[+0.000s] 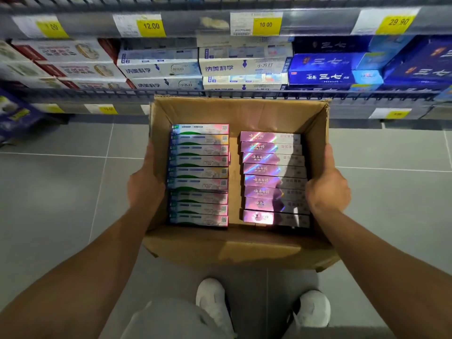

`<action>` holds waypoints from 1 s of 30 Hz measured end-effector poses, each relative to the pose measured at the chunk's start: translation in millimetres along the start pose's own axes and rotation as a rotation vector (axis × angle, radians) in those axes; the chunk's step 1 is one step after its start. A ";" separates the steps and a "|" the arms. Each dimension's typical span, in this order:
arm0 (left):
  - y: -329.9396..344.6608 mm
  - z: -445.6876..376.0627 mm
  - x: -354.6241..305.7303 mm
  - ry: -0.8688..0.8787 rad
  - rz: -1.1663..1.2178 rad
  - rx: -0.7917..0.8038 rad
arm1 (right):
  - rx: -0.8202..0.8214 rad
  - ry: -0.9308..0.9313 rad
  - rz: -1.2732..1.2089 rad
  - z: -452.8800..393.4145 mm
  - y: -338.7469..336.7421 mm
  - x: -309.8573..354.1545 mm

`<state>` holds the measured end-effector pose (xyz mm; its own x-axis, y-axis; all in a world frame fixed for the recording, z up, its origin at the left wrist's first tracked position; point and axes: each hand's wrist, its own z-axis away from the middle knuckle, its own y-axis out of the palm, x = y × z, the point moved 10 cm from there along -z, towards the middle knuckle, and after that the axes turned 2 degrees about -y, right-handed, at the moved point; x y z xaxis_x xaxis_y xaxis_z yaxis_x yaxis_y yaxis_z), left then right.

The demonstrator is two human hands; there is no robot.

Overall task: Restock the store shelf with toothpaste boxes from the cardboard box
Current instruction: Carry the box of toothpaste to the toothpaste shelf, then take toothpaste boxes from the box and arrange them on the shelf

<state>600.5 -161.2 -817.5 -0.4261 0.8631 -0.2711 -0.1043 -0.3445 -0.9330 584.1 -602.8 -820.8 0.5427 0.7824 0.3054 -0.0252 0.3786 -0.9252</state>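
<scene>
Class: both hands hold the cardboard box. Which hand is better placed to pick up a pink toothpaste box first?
Probably the right hand: it grips the cardboard box wall beside the pink row; the left hand is by the green row.

**Person: dress and visible build**

Both forearms bare, no sleeves, watch or rings seen. Left hand [146,184] and right hand [327,189] ungloved. Light grey trousers [171,319] near the bottom edge. White shoes [212,299], dark trim along the inner sides.

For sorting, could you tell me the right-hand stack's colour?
Shiny holographic pink-purple toothpaste boxes; head view.
</scene>
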 end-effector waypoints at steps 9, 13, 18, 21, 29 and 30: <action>4.7 3.8 -2.9 -0.079 0.009 -0.068 | -0.079 -0.236 0.065 -6.6 -3.5 17.7; 5.5 16.4 -48.3 0.194 0.039 -0.178 | -0.121 -0.563 -0.004 -3.2 -0.2 61.3; 59.3 23.0 -46.5 0.312 -0.035 0.088 | 0.094 -0.751 -0.084 19.4 52.5 103.6; 90.2 20.2 -41.8 0.399 -0.179 0.218 | 0.192 -0.840 -0.019 32.8 86.6 120.7; 119.8 4.5 -47.6 0.553 -0.345 0.193 | 0.315 -0.947 0.012 41.4 152.9 155.9; 121.7 3.5 -47.8 0.561 -0.388 0.189 | 0.317 -0.955 0.011 42.0 158.9 159.3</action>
<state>605.0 -245.6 -917.3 0.1952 0.9792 -0.0558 -0.3306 0.0121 -0.9437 631.3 -397.3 -909.7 -0.3561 0.8025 0.4787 -0.3240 0.3745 -0.8688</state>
